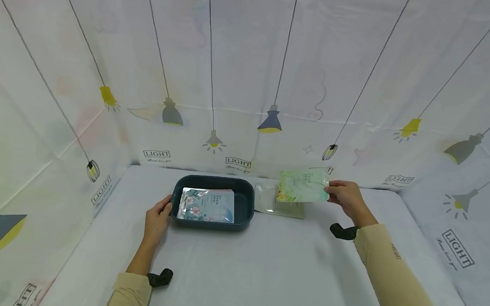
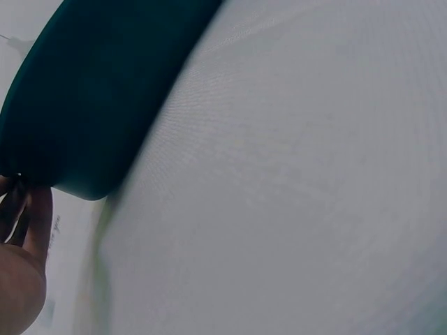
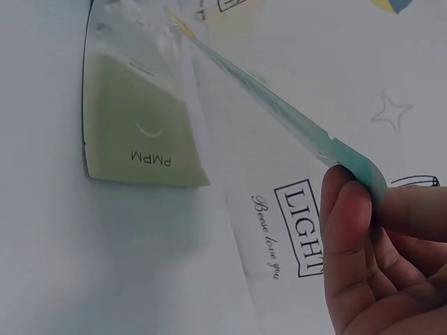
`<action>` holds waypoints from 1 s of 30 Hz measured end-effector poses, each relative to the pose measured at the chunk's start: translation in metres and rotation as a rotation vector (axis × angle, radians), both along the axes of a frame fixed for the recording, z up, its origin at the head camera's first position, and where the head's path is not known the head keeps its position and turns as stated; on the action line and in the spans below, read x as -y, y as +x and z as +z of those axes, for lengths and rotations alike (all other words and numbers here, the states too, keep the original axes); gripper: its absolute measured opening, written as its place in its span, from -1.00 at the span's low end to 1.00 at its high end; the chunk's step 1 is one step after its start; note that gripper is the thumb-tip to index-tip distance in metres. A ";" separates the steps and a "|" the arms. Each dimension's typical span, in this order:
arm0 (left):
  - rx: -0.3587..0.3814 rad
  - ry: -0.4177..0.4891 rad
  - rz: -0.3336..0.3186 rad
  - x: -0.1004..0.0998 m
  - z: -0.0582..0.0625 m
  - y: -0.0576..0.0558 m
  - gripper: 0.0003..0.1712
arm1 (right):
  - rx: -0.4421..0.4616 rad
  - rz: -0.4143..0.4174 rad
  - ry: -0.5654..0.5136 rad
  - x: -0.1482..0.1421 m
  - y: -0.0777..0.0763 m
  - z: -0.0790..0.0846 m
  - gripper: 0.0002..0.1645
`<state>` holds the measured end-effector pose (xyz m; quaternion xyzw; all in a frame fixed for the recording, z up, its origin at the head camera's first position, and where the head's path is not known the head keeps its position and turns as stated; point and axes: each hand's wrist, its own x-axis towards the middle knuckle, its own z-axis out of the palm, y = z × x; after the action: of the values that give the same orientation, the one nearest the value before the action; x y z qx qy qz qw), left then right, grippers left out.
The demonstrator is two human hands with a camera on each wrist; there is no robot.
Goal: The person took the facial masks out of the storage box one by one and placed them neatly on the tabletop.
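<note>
A dark blue-green plastic basin [image 1: 242,224] stands on the white table, with a silver and blue sachet [image 1: 207,205] lying inside it. My left hand [image 1: 157,218] holds the basin's left end; in the left wrist view its fingers [image 2: 38,216] meet the basin wall [image 2: 91,105]. Pinched at its right edge by my right hand [image 1: 346,198], a green and yellow sachet [image 1: 304,185] is raised above the table. Edge-on, that sachet [image 3: 272,105] shows between thumb and fingers in the right wrist view. Below it lies an olive and silver sachet [image 3: 140,125] marked PMPM, partly covered in the head view.
The white tabletop [image 1: 240,276] stretches in front of the basin. Behind the table hangs a pale cloth backdrop [image 1: 243,53] printed with lamps and the word LIGHT. Each wrist carries a black camera mount, one left [image 1: 160,278] and one right [image 1: 344,231].
</note>
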<state>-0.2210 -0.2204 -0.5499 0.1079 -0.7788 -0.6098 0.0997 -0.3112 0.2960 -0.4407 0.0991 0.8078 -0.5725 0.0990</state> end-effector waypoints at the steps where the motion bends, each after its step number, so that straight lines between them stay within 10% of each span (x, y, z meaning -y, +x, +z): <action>1: -0.001 0.001 0.001 0.001 -0.001 0.000 -0.52 | 0.005 -0.007 0.005 -0.003 0.000 -0.001 -0.41; 30: 0.003 -0.006 0.015 -0.001 -0.001 -0.002 -0.54 | 0.026 0.078 0.107 -0.070 -0.001 -0.025 -0.35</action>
<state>-0.2230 -0.2197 -0.5508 0.1145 -0.7799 -0.6065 0.1037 -0.3126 0.3659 -0.4657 0.0801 0.8392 -0.5229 0.1265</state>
